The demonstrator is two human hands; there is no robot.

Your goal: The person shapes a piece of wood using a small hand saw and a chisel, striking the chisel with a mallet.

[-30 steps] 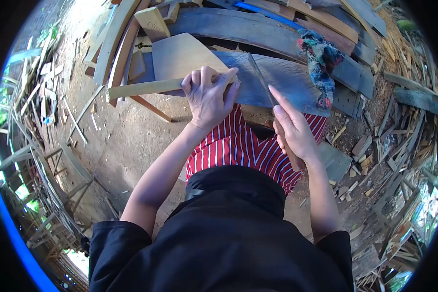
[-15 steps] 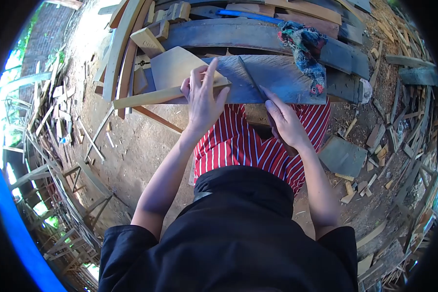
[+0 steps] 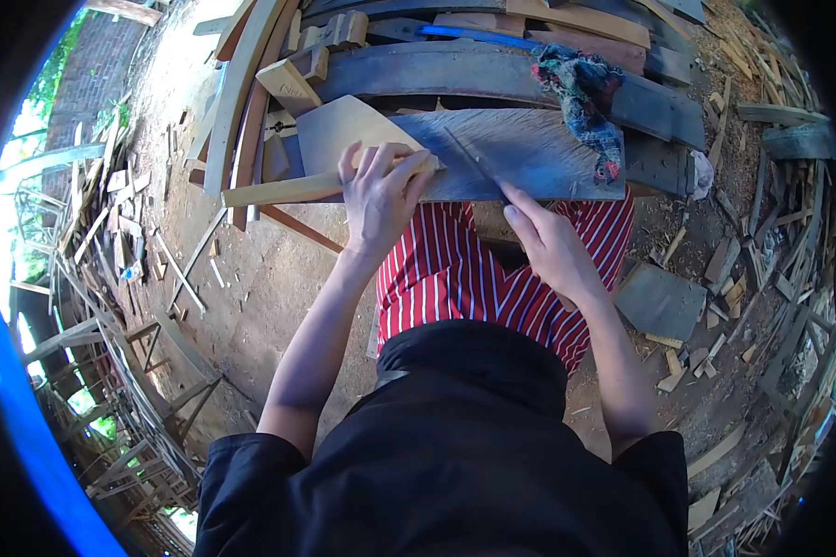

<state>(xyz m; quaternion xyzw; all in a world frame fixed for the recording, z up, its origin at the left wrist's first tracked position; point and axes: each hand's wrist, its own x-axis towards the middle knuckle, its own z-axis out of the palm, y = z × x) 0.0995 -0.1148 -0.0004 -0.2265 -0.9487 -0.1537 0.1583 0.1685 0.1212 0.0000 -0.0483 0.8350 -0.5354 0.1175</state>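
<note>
My left hand is closed around a pale wooden bar, fingers bent over it near its right end. Behind the bar lies a flat, angled piece of pale wood. In my right hand is a long, narrow, dark-bladed knife, its blade slanting up and left across a worn grey board. The index finger stretches along the tool, and most of its handle is hidden beneath the hand and forearm. The blade's tip is right of the bar's end.
A plaid rag hangs over the board's right side. Planks and a blue strip lie behind it. Long boards stand at the left. Wood scraps cover the ground at right.
My left fingers have curled more tightly over the bar. My right hand has drawn slightly down and right, and the knife blade has shifted toward me with it.
</note>
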